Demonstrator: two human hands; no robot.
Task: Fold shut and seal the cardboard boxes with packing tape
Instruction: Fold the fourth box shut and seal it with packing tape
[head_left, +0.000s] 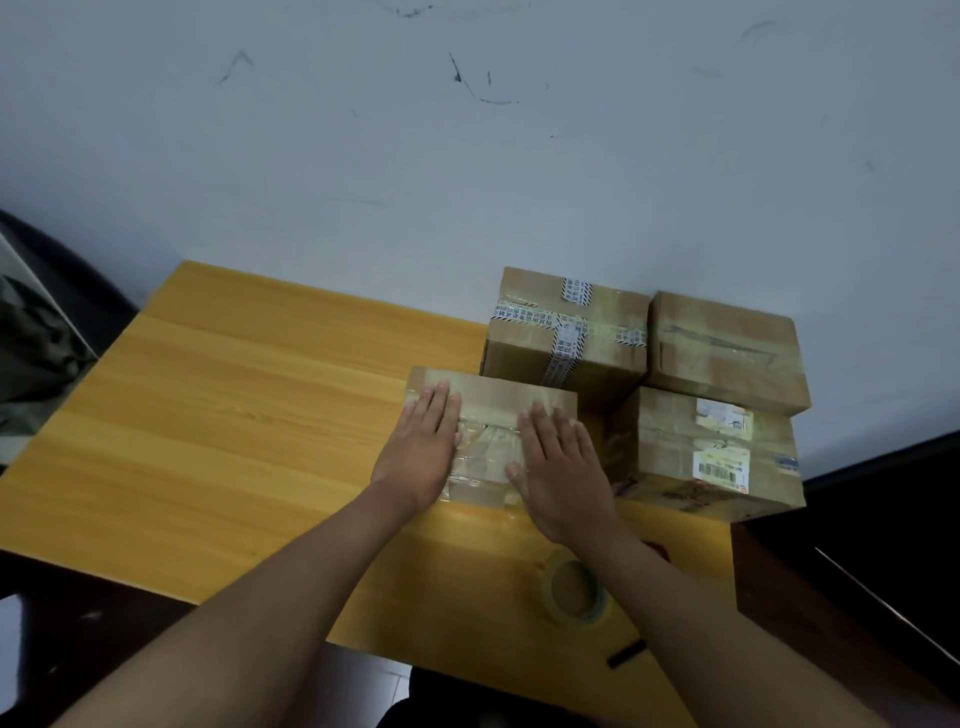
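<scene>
Head view had both sets of fingers laid flat and straight, gripping nothing: my left hand (421, 447) and right hand (563, 467) pressed palm-down, side by side, on the top of the low box (488, 410). Between the two hands I could see crinkled clear tape (485, 447) along the closed flaps. That box sat on the yellow wooden table (234, 415), directly under the fingers. Just beyond the fingertips stood a taller box (563, 332) crossed with printed tape. To the right of the right fingers lay a labelled box (711, 457), with a fourth box (727, 353) behind it, against the pale wall (467, 156). Nearer me, below the right wrist, a tape roll (574, 590) lay flat on the table, and a dark pen-like object (626, 653) rested close to the table's near edge.
</scene>
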